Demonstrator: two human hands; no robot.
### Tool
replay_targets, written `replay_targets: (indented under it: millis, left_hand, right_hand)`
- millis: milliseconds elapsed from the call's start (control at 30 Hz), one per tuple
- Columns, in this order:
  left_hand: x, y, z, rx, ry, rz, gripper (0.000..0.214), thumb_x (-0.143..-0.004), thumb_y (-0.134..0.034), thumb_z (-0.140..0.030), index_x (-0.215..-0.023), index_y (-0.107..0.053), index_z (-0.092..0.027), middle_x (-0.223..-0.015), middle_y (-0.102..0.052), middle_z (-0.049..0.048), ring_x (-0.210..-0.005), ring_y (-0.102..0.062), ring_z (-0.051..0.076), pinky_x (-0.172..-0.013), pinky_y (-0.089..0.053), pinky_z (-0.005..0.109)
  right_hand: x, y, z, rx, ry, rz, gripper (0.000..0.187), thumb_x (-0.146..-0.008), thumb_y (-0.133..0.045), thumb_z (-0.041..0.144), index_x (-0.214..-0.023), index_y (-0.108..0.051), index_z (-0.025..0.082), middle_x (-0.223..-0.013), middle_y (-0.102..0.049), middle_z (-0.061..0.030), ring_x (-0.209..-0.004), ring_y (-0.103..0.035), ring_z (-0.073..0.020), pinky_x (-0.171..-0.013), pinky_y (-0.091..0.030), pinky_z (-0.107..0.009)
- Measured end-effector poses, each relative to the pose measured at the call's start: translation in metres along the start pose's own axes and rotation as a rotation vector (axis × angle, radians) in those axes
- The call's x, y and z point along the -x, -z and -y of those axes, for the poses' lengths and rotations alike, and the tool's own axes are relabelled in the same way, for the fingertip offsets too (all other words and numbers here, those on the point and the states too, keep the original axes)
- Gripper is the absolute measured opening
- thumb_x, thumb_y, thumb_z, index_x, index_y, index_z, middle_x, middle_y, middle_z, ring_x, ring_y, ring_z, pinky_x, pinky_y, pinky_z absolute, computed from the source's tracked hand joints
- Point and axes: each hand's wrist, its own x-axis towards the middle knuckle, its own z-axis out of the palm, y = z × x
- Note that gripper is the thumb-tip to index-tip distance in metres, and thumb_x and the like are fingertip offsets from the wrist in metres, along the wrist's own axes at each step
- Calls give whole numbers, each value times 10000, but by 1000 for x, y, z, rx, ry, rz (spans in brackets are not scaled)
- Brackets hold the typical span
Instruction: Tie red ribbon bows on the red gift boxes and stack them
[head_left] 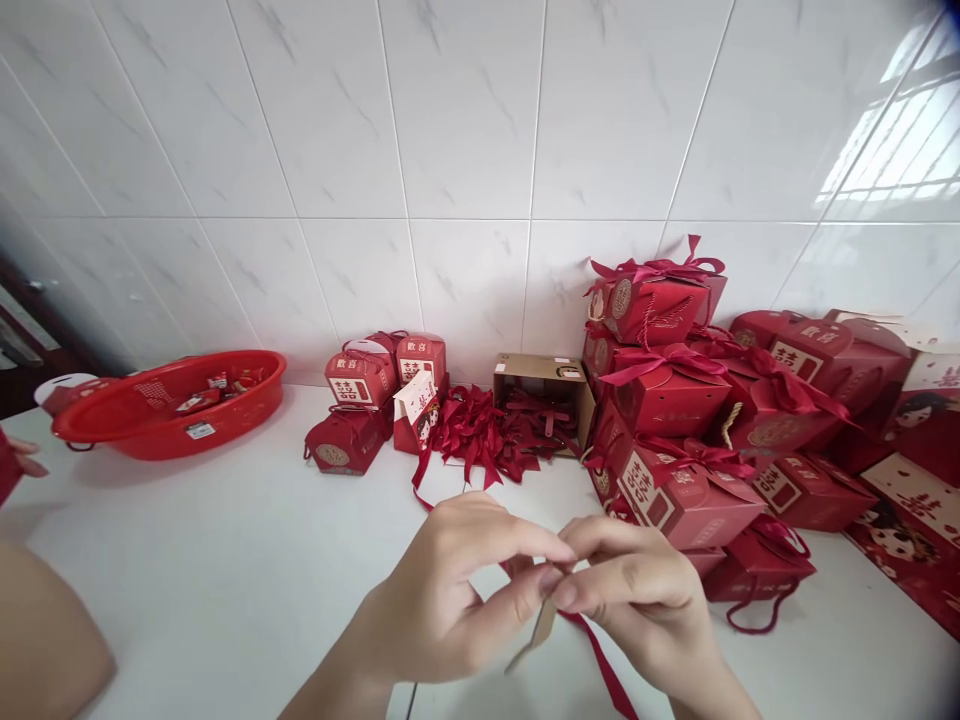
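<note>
My left hand (450, 590) and my right hand (637, 590) meet at the fingertips low in the middle of the view. Both pinch a red ribbon (604, 665) that trails down and to the right from between them. A small tan paper tag (536, 630) hangs under the pinch. The ribbon's other end runs back towards a heap of red ribbons (480, 430) on the white table (225, 560). How the ribbon is knotted or folded is hidden inside the fingers.
A stack of red gift boxes with bows (675, 400) fills the right side against the tiled wall. A brown carton (551, 385) holds more ribbons. Small red boxes (367, 400) stand mid-left. A red plastic basin (169, 405) sits far left. Another person's arm (37, 640) shows bottom left.
</note>
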Motion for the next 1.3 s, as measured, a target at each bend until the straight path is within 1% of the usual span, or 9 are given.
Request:
replay_targets:
  millis: [233, 567, 667, 800, 867, 1000, 1100, 1167, 1300]
  left_hand:
    - [2, 10, 3, -36, -3, 164, 152, -875, -554, -131, -900, -640, -254, -698, -716, -13, -592, -643, 144, -676, -503, 314]
    - [0, 5, 16, -223, 40, 39, 133, -835, -563, -110, -817, -615, -232, -630, -650, -40, -564, -581, 119, -634, -474, 279]
    - [-5, 15, 61, -136, 184, -22, 60, -852, -600, -236, -899, -636, -248, -948, -701, 26, -892, -653, 168, -833, -508, 305]
    - [3, 31, 158, -424, 677, -728, 549, -768, -680, -320, -1267, -474, -219, -1332, -526, 117, -1294, -435, 270, -1087, -334, 446]
    - [15, 36, 202, -432, 783, -783, 820, -680, -753, -291, -1374, -345, -136, -1446, -381, 215, -1371, -309, 347, -1114, -254, 513]
    - [40, 34, 249, -330, 852, -763, 900, -665, -767, -271, -1416, -281, -175, -1313, -568, 177, -1218, -538, 294, -999, -431, 418]
    - [47, 24, 256, -305, 850, -807, 730, -743, -684, -239, -1383, -342, -159, -1154, -672, 157, -1098, -628, 263, -940, -474, 395]
    - [42, 20, 249, -320, 815, -852, 585, -797, -608, -230, -1341, -402, -163, -1102, -689, 148, -1058, -646, 256, -926, -480, 396]
    - [17, 22, 210, -324, 637, -870, 607, -827, -569, -252, -1383, -332, -194, -1007, -694, 91, -1007, -659, 220, -906, -495, 359]
  right_hand:
    - [2, 6, -3, -20, -71, 133, 326, -884, -583, 153, -1043, -715, 405, -833, -663, -32, -709, -668, -151, -619, -543, -280]
    - [-3, 2, -19, 116, -32, -23, 353, -844, -595, 61, -999, -739, 343, -803, -695, -34, -704, -679, -155, -615, -556, -274]
    - [-4, -2, -20, 97, -37, -21, 327, -860, -588, 87, -999, -739, 341, -810, -694, -39, -731, -694, -169, -639, -568, -293]
    - [-4, -5, -16, 72, -22, 11, 290, -886, -576, 148, -1014, -734, 354, -784, -661, -41, -731, -694, -178, -645, -575, -307]
    - [-2, -4, -15, 57, -7, 20, 286, -890, -573, 164, -1019, -732, 364, -768, -640, -39, -717, -690, -176, -629, -576, -297]
    - [1, 4, -13, 66, -22, 88, 326, -868, -597, 141, -1062, -715, 375, -777, -631, -51, -738, -679, -187, -639, -580, -301]
    - [1, 8, -8, 62, -31, 155, 340, -851, -620, 138, -1075, -710, 378, -777, -638, -62, -738, -664, -194, -621, -583, -308]
    - [-1, 9, -7, 93, 8, 116, 309, -838, -644, 158, -1037, -724, 381, -731, -648, -55, -744, -662, -206, -634, -591, -329]
    - [-3, 7, -13, 230, 40, -191, 172, -798, -701, 206, -851, -766, 356, -939, -700, -71, -1039, -629, -280, -864, -555, -463]
